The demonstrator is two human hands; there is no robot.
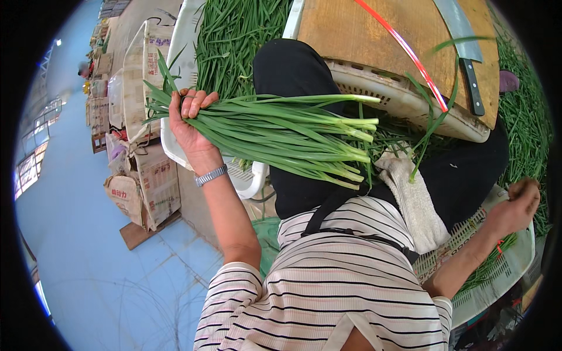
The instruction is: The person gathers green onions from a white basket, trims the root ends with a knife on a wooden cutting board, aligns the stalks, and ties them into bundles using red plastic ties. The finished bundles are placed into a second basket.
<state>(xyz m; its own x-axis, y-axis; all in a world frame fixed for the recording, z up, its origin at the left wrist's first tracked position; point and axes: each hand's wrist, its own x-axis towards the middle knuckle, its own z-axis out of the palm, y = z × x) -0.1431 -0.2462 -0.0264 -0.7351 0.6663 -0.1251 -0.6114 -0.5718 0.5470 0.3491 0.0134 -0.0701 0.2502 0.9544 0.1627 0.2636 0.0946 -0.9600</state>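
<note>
My left hand (191, 116) grips a bunch of Chinese chives (281, 131) by the leaf end, and the pale stem ends point right across my lap. At the far right, my right hand (524, 204) is raised over the rim of a white plastic crate (527, 254), its fingers curled; whether it holds something is unclear. A wooden board (377, 39) on an upturned-looking plastic crate bears a cleaver (472, 83) with a black handle and a red and white strip (408, 52). A light towel (408, 197) lies over my thigh.
Loose green leaves fill a white crate (175, 66) at the upper left and a heap (524, 109) at the right. Tied greens (487, 263) lie in the lower right crate. Sacks and stacked crates (160, 184) stand on the blue floor (88, 245) at left.
</note>
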